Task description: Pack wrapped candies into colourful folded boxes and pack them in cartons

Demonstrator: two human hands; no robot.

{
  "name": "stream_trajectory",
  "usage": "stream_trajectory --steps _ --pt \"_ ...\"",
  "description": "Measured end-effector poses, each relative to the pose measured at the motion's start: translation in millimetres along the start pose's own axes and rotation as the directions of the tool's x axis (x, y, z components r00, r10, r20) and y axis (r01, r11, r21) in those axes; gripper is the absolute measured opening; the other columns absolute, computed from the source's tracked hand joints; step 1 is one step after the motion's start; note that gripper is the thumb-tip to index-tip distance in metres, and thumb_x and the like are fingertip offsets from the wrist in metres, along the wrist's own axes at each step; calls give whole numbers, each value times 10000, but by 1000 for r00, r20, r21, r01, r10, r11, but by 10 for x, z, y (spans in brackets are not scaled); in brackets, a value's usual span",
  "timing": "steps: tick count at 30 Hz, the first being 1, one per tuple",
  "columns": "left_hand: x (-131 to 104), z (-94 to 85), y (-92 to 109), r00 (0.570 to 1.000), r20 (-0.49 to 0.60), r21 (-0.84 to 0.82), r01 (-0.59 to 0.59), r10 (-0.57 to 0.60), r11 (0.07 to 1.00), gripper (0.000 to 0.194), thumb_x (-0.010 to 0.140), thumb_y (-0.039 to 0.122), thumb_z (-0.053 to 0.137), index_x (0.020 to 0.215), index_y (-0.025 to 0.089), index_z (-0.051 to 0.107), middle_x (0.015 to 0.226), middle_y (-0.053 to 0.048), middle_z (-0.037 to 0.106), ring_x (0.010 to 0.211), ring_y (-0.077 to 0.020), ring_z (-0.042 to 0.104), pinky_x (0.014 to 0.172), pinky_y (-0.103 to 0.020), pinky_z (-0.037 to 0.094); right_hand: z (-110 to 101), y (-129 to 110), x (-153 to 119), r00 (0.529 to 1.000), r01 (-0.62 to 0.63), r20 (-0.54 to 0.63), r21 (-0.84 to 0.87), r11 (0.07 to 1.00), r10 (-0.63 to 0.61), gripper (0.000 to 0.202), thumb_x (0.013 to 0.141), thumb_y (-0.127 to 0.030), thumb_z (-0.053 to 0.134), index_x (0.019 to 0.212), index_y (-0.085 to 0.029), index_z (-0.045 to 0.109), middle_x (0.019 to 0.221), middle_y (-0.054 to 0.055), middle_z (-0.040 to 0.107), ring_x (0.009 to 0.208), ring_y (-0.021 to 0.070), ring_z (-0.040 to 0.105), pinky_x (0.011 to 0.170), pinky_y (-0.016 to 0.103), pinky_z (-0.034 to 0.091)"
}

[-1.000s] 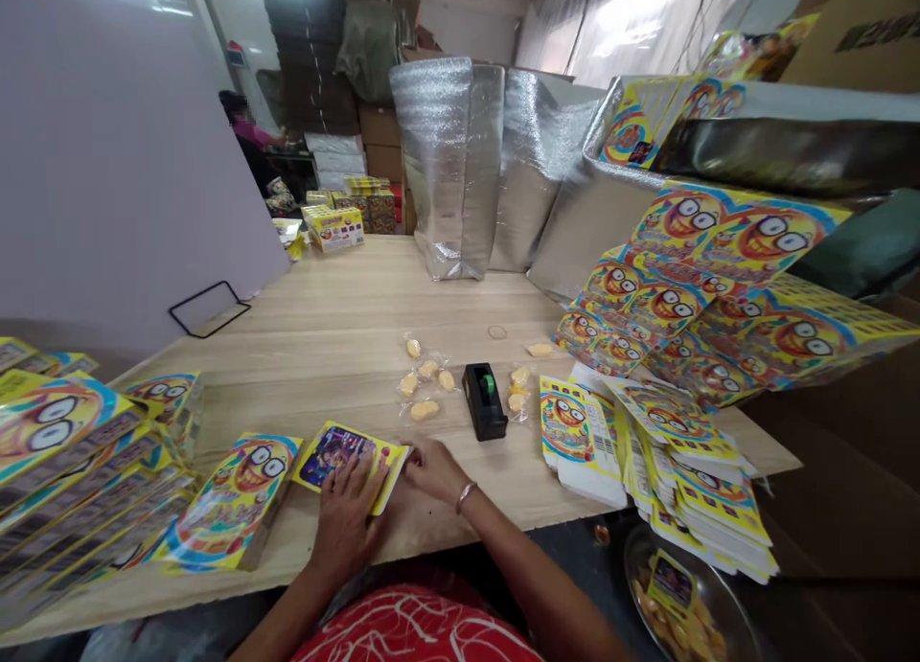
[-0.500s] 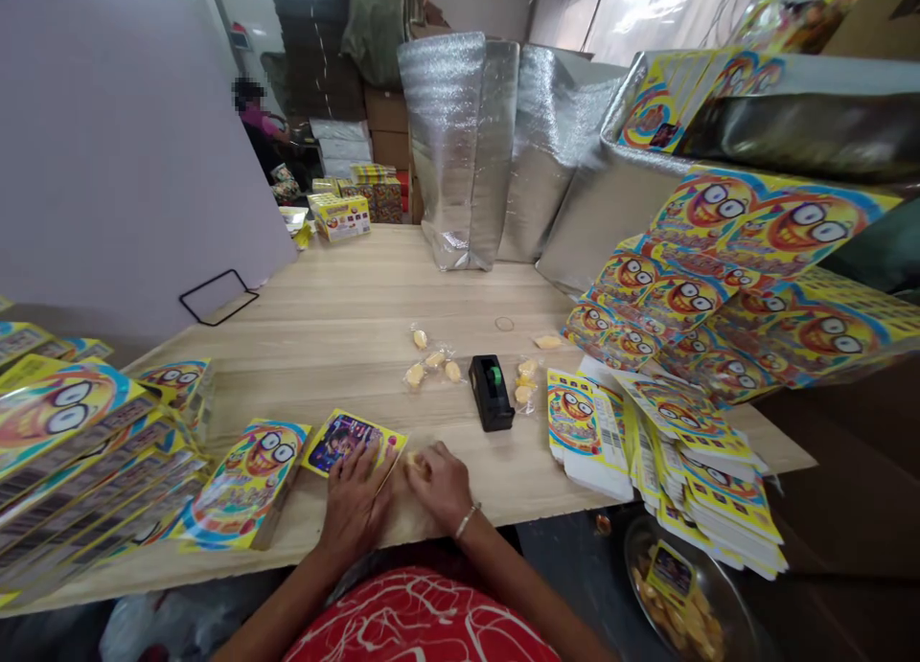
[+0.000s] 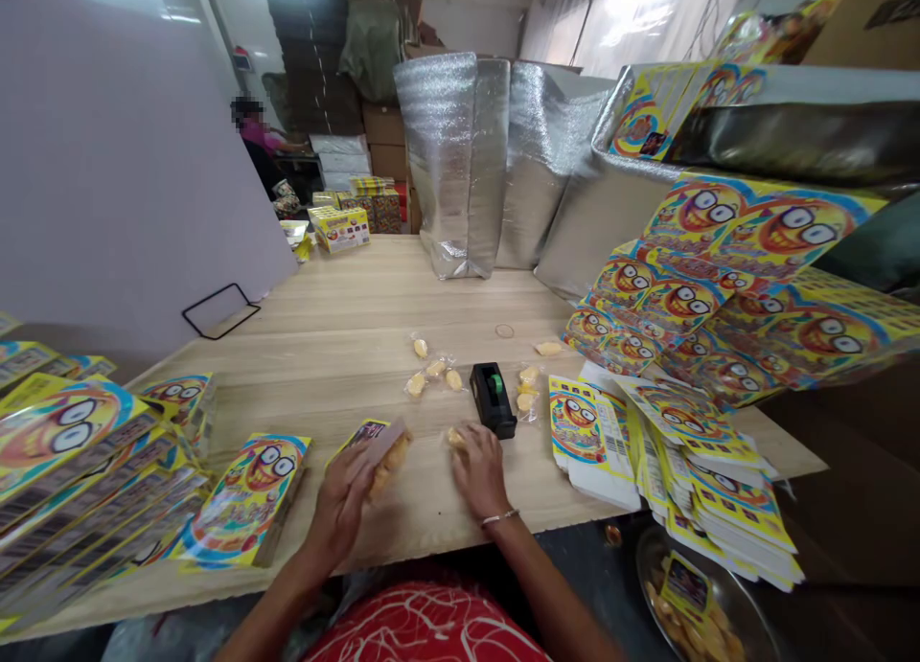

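Note:
My left hand (image 3: 341,494) is closed around a small yellow printed card pack (image 3: 370,430), tipped up on its edge above the table. Yellowish pieces (image 3: 388,470) show on the pack's right side; whether they are inside it or under it I cannot tell. To the right, my right hand (image 3: 480,470) rests on the wood with its fingers curled on a wrapped yellow snack piece (image 3: 455,439). Several more wrapped snack pieces (image 3: 435,367) lie beyond my hands. A black tape dispenser (image 3: 493,400) with green tape stands just past my right hand.
Stacked printed boxes (image 3: 64,451) crowd the left side, with another box (image 3: 248,499) nearer me. Flat cartons (image 3: 690,451) pile up at the right edge. Silver foil bags (image 3: 449,164) stand behind. A metal bowl (image 3: 747,604) of snacks sits below right. Someone (image 3: 263,149) sits far back.
My left hand has gone from lying flat on the pack to gripping it and tipping it up. The right hand has moved right, away from the pack.

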State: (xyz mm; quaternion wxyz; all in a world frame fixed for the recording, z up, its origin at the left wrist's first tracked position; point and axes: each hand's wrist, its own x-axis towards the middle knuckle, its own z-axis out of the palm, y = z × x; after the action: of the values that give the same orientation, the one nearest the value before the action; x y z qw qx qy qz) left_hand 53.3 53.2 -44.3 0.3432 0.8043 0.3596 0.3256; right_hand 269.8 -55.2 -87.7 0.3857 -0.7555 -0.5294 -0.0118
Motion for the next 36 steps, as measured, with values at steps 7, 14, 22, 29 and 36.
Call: stream_trajectory --steps 7,14,22,29,36 --pt "278 -424 291 963 106 -220 266 -248 938 340 841 368 479 762 180 751 742 -68 754 795 -245 706 714 -288 564 -171 -706 139 988 95 54 529 843 -145 452 879 -261 554 1319 -216 459 1203 103 569 1068 214 568 875 360 509" --pt "-59 -511 405 810 537 -593 562 -237 577 436 724 353 726 1115 168 674 994 -101 754 967 -308 691 844 -404 549 -367 -963 127 982 16 141 597 802 -125 473 903 -283 537 1360 -231 429 1193 96 574 1049 203 577 863 343 505" --pt "-165 -522 731 761 608 -580 621 -226 527 486 666 344 802 1097 173 656 992 -80 748 874 -272 697 807 -385 550 -758 -1186 376 760 457 279 412 788 -587 388 880 -203 554 1268 -206 540 1187 78 657 1058 205 580 932 388 365" --pt "-213 -308 767 788 579 -642 599 -209 478 496 640 346 817 1068 152 659 953 -108 748 823 -280 706 761 -380 554 -807 -1116 386 702 307 448 511 803 -554 228 851 -233 581 1070 -202 634 837 20 710 763 170 630 811 336 402" --pt "-269 -426 619 750 551 -687 657 -367 312 462 647 324 812 1048 143 669 936 -125 757 858 -320 714 797 -444 559 -252 -255 270 989 4 145 131 991 -23 239 863 -214 557 1086 -159 626 1243 172 581 1202 280 492 1022 459 382"
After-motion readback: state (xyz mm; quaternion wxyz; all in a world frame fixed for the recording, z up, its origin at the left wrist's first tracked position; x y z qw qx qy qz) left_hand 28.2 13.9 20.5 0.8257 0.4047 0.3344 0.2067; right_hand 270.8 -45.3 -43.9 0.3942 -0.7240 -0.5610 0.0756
